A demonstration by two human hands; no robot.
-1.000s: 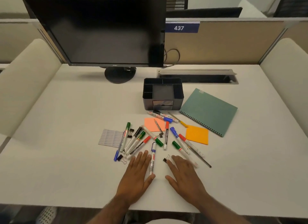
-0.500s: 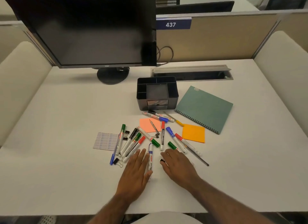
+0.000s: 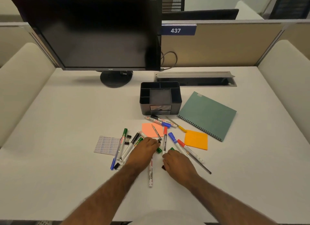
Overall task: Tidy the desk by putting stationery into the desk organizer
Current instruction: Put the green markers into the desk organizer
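- Left hand point(image 3: 144, 151) is low over the marker pile, fingers bent down by a green cap. Can't tell if it pinches anything.
- Right hand point(image 3: 178, 164) is on the desk point(image 3: 67, 127) just right of it, fingers curled under. Grip can't be told either; a small black clip point(image 3: 163, 167) sits at its thumb side.
- Desk organizer point(image 3: 176, 106) stands straight ahead on the far side of both hands, top open, compartments look empty. It is about centred between them, so neither hand is clearly nearer.
- White marker point(image 3: 150, 174) lies between the two wrists, long axis near-far, already pointing at the organizer.
- Red-capped marker point(image 3: 165, 138) is just far of the fingertips, also lying near-far.
- Left fan: green-capped marker point(image 3: 123, 141), black-capped marker point(image 3: 132, 144), blue pen point(image 3: 114, 157), all tilted, overlapping a label sheet point(image 3: 105, 145).
- Right fan: blue-capped marker point(image 3: 172, 138), black pen point(image 3: 199, 164), orange sticky note point(image 3: 196, 140).
- In the way: pink sticky note point(image 3: 151, 130) and two markers point(image 3: 159, 121) lying crosswise, close in front of the organizer. Judgement: carry over them, not slide.
- Notebook point(image 3: 208, 115) is right of the organizer, monitor point(image 3: 94, 33) far left, both out of the path.
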